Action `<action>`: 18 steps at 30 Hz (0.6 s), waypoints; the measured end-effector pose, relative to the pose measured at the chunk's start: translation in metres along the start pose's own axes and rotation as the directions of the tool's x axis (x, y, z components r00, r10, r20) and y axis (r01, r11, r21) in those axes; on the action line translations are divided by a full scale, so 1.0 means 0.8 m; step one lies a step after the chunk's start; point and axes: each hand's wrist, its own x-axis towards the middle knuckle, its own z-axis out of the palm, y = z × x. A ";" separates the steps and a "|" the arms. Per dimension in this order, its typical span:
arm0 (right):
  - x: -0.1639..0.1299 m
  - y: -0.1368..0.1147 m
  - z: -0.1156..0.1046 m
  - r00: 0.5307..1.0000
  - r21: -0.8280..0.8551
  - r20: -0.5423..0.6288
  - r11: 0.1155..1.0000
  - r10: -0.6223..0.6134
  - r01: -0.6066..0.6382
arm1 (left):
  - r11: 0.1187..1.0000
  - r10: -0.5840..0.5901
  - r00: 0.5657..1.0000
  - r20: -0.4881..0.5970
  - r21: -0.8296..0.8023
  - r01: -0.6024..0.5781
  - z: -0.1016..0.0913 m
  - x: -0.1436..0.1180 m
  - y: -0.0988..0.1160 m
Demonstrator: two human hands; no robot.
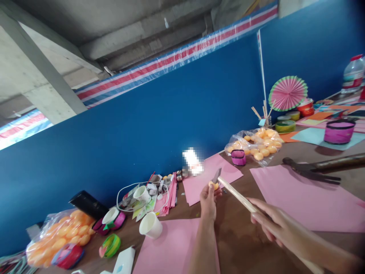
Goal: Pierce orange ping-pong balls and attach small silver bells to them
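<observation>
My left hand is raised over the brown table and pinches a small orange ball between its fingertips. A small blade sticks up from the ball. My right hand grips a long pale wooden stick. The stick's far end touches the ball held by my left hand. Pink paper sheets lie on the table under and around both hands.
Bags of orange balls sit at the far left and at the back centre. White paper cups, tape rolls, a pink folded fan, a purple container, a water bottle and dark shears crowd the table. A blue wall runs behind.
</observation>
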 end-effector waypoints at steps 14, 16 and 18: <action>0.000 -0.003 -0.002 0.999 -0.010 -0.025 1.000 0.021 -0.022 | 0.996 -0.006 0.997 0.074 -0.087 0.012 -0.005 -0.001 -0.003; -0.002 -0.003 -0.004 0.998 -0.014 -0.053 1.000 0.021 -0.021 | 0.995 0.000 0.997 0.080 -0.102 0.008 -0.005 -0.001 -0.002; -0.003 -0.004 -0.005 0.998 -0.013 -0.062 1.000 0.019 -0.020 | 0.993 0.003 0.997 0.080 -0.119 0.007 -0.005 -0.001 -0.002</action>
